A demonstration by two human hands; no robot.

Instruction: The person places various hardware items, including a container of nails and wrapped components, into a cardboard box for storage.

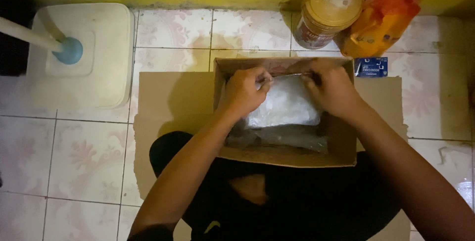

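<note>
Inside the open cardboard box (pixel 341 144), a clear plastic bag (pixel 284 103) with something white in it lies toward the far wall, its top edge running left to right along that wall. That edge is the long axis here, and both hands sit on it, one at each end.

The left hand (pixel 243 90) is at the left end of the bag's top edge, its fingers (pixel 261 79) curled and pinched narrow on the plastic. The right hand (pixel 332 88) is at the right end, its fingers (pixel 312 78) also closed tight on the film. The strip of plastic between them looks pulled taut and level, just under the box's far rim. Neither hand is nearer than the other; the bag's body hangs below and toward the person from both sets of fingers, resting on the box floor, where a second crumpled piece of clear plastic (pixel 282 137) lies closer to the near wall.

The box stands on a flattened sheet of cardboard (pixel 170 97) on the tiled floor (pixel 79 157). Beyond the box, by the yellow wall, stand a round tin with a tan lid (pixel 329 11), an orange plastic bag (pixel 381 21) and a small blue carton (pixel 371 67). To the left is a white base with a blue-ended pole (pixel 69 50).
</note>
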